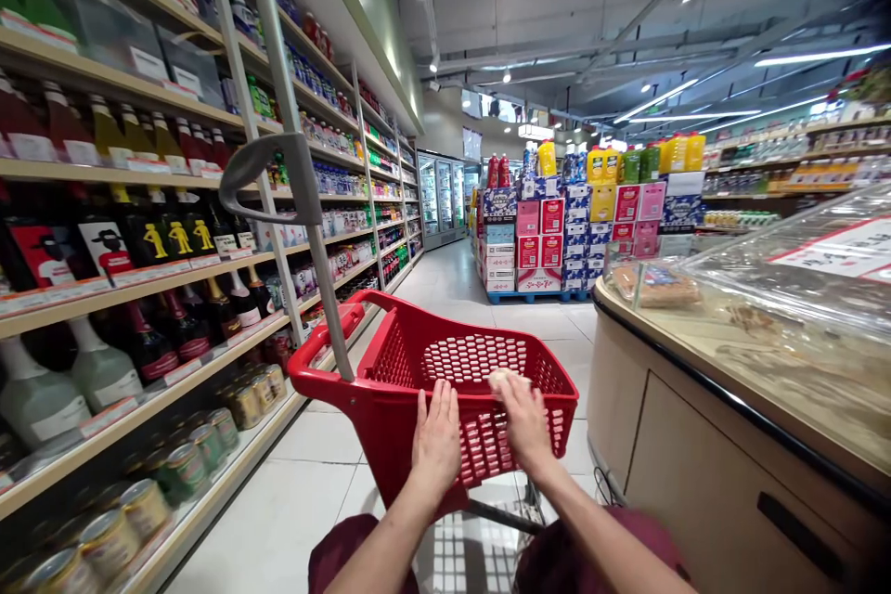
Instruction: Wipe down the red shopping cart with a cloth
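Note:
A red plastic shopping basket [390, 394] on a wheeled frame stands in front of me in a supermarket aisle, with a grey pull handle [278, 162] rising at its left. My left hand [436, 434] lies flat against the basket's near wall, fingers stretched out. My right hand [522, 418] reaches over the near rim. Its fingers curl round a small pale object [502, 378] that I cannot name. The basket's inside looks bare where it shows.
Shelves of bottles [160, 237] and cans [181, 469] line the left side. A glass-topped food counter [766, 353] stands close on the right. Stacked boxes on a blue pallet [549, 241] sit ahead, past open tiled floor [487, 297]. Fridges [440, 197] close the aisle's far end.

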